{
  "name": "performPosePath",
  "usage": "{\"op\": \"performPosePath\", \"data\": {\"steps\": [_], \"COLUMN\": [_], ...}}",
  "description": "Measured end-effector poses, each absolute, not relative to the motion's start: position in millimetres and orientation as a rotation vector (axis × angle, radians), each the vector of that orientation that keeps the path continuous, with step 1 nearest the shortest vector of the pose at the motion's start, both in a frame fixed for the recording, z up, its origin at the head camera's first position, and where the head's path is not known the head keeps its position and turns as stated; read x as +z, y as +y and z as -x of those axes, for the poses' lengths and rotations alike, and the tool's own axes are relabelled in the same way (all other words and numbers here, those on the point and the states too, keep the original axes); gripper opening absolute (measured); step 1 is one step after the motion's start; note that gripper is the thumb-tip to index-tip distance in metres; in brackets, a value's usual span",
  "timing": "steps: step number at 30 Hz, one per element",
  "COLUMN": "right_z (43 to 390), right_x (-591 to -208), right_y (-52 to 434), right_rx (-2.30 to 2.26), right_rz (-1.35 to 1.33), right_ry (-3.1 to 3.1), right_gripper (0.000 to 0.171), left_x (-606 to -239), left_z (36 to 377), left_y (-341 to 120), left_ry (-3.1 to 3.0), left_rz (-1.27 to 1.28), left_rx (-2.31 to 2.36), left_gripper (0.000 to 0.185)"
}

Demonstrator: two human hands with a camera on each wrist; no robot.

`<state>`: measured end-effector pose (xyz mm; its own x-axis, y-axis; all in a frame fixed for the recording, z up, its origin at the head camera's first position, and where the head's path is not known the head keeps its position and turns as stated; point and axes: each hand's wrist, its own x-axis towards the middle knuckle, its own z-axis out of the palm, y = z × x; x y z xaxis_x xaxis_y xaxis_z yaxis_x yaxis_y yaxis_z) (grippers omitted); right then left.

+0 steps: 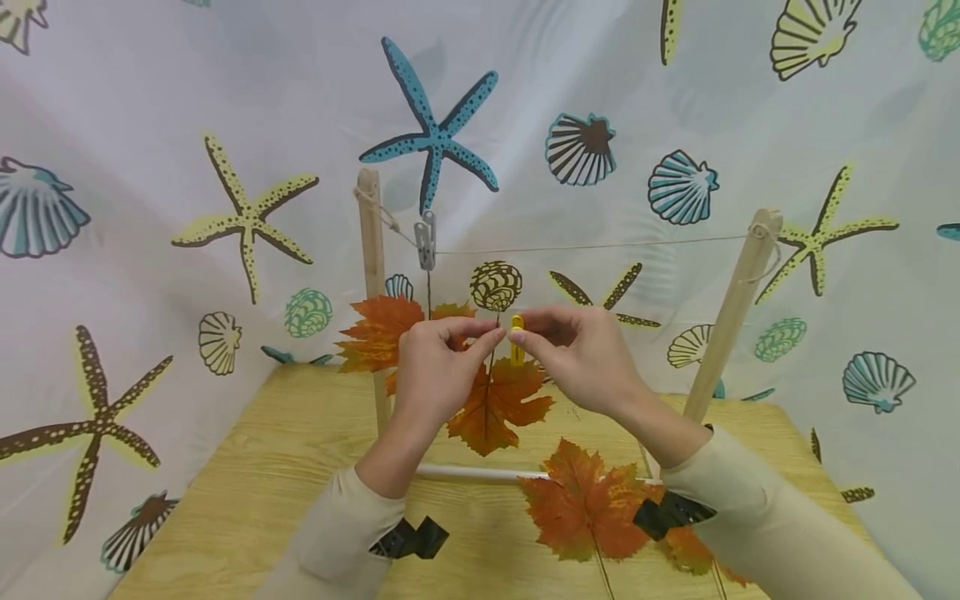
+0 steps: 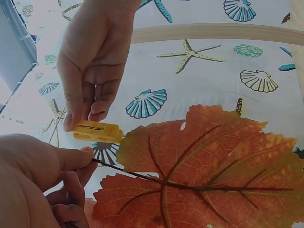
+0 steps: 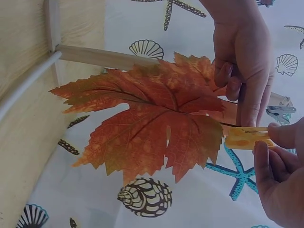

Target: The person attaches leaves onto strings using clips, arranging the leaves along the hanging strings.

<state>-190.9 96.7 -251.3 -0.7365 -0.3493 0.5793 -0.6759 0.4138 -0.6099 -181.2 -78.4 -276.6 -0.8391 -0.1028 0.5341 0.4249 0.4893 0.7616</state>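
My left hand (image 1: 442, 362) pinches the dark stem of an orange-red maple leaf (image 1: 498, 408), and the leaf hangs below the fingertips. Between the thumb and fingers of my right hand (image 1: 588, 354) is a yellow clothespin (image 1: 517, 340), held just right of that stem. In the left wrist view the yellow clothespin (image 2: 97, 131) lies beside the stem, apart from the left fingertips. A string (image 1: 600, 247) runs across behind the hands. From its left end a grey clothespin (image 1: 426, 242) holds another orange leaf (image 1: 378, 332) by its stem, partly behind my left hand.
Two wooden posts, a left post (image 1: 371, 233) and a right post (image 1: 731, 321), carry the string. A white rod (image 1: 480, 473) crosses low between them. On the wooden table (image 1: 247, 500) lie a maple leaf (image 1: 585, 504) and another leaf (image 1: 688, 550) partly under my right forearm.
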Motion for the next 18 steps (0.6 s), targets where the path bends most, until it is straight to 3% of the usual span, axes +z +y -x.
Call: {"op": "performPosePath", "data": {"steps": [18], "right_z": [193], "right_x": [-204], "right_y": [88], "right_rx": [1.097], "right_rz": [-0.888], "right_ry": [-2.286], "right_gripper": [0.025], "left_x": [-255], "left_z": [182], "left_y": [-76], "left_ry": [-2.131], "left_rz": [0.268], "left_rx": [-1.362], "left_gripper": [0.019]}}
